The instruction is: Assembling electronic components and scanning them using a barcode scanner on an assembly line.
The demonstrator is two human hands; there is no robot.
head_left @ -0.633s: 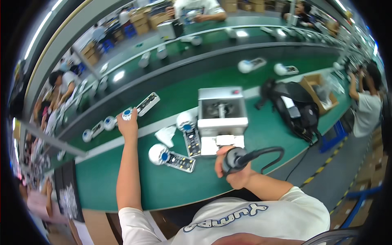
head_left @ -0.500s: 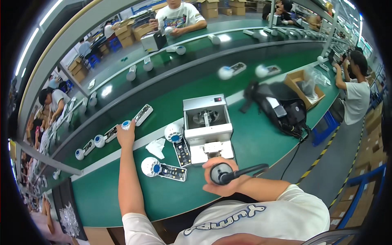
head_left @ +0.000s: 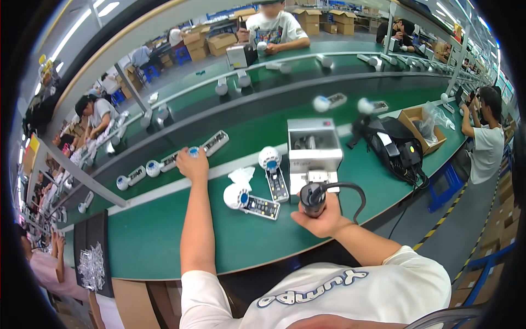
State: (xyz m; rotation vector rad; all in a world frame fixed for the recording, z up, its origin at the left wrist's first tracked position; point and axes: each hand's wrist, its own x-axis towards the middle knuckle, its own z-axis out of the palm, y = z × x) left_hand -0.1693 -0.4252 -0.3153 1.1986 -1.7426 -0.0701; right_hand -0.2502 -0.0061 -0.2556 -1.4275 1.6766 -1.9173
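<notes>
Green surface (head_left: 164, 247) carries two white units with grey boards: one (head_left: 249, 200) before the person, another (head_left: 272, 167) just behind it. Left hand (head_left: 193, 163) reaches far forward, fingers closed on a white, blue-capped part (head_left: 193, 151) at the conveyor edge. Right hand (head_left: 323, 214) is clamped round a black driver (head_left: 312, 196) with a curling black cable (head_left: 350, 192), near a white box-shaped machine (head_left: 313, 145). Brown open carton (head_left: 419, 123) sits at the far right, beside a black bag (head_left: 394, 148).
</notes>
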